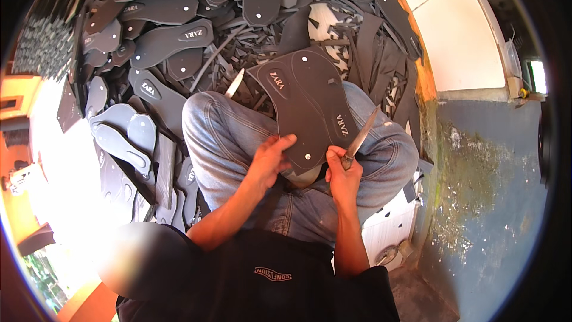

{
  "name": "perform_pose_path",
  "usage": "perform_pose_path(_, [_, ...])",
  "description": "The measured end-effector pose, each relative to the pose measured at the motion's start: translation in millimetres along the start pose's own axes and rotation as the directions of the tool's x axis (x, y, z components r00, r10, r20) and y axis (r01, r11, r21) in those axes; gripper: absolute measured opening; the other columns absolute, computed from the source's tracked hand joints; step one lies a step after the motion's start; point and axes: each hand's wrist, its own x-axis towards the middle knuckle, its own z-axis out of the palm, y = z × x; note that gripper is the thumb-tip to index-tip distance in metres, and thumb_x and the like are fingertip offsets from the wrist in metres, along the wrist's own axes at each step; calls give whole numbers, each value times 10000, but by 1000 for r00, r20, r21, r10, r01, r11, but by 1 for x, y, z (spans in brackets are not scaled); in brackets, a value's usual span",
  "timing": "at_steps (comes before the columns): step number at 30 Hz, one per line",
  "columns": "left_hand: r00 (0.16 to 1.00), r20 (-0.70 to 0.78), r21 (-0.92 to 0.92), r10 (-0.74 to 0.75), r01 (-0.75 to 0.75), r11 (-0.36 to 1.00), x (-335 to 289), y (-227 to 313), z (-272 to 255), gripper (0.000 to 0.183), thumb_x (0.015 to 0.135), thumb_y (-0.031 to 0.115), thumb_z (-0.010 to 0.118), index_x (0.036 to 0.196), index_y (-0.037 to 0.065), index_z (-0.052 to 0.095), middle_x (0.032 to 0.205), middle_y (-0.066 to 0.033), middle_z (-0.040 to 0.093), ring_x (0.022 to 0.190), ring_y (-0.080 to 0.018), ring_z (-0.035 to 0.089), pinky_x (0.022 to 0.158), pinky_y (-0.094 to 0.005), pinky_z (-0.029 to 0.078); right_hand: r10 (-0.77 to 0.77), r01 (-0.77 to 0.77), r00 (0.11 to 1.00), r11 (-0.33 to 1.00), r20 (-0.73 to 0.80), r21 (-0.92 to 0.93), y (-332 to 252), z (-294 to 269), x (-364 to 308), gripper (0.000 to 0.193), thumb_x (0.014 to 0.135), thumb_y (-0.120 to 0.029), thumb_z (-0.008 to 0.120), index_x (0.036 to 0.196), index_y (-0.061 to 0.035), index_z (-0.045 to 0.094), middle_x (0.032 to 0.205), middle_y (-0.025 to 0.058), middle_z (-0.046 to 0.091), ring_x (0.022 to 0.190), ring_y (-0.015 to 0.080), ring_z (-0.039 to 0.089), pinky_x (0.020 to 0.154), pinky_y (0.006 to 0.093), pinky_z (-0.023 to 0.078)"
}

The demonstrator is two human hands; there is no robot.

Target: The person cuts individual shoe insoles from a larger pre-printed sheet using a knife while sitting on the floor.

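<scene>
A black foam sheet lies tilted across my jeans-clad lap, with two sandal-sole shapes side by side in it and a white dot near each end. My left hand grips its lower left edge, thumb on top, other fingers partly hidden. In my right hand is a knife with a worn, narrow blade pointing up and to the right. The thumb of that hand sits at the sheet's lower right edge. Beyond my left knee, a pale pointed piece sticks up; its kind I cannot tell.
Cut black soles are piled at the far left, and more soles lie beside my left knee. Dark offcuts cover the floor ahead. A stained blue-grey wall stands at the right; metal scissor-like handles lie near it.
</scene>
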Motion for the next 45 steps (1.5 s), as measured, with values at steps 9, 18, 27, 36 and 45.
perform_pose_path(9, [966,22,-228,258,-246,942,-21,0,1,273,826,134,681,1043,-14,608,950,-91,657,839,-166,639,752,-275,520,-63,55,985,997,160,54,-22,4,-34,290,921,-266,580,1025,5,571,620,14,549,506,62,470,482,209,378])
perform_pose_path(18, [974,-83,-214,209,-222,951,-38,3,6,259,816,208,690,995,44,598,862,-64,652,708,-151,642,581,-282,528,6,38,978,978,210,-204,-25,-40,-79,198,901,-220,607,920,-28,562,581,-41,449,504,38,381,462,226,321])
perform_pose_path(27, [982,-144,-245,123,-156,957,-36,-6,7,266,826,217,685,1004,41,595,834,-52,653,656,-139,638,496,-258,513,31,94,977,824,210,-559,-2,-50,-77,87,844,-66,589,918,-20,591,541,-20,431,505,45,385,471,232,337])
perform_pose_path(36, [980,-162,-265,114,-155,952,-37,8,5,268,827,220,687,989,27,597,820,-58,650,635,-141,629,499,-256,509,166,9,958,799,234,-601,1,-37,-66,105,806,-81,585,895,-29,607,583,159,559,527,292,593,522,353,446])
perform_pose_path(45, [979,-180,-298,96,-147,943,-39,13,11,276,830,224,687,987,14,602,815,-57,647,640,-136,625,506,-252,513,124,63,965,743,230,-666,1,-30,-65,96,795,-85,580,872,-33,607,615,179,584,595,365,608,553,400,464])
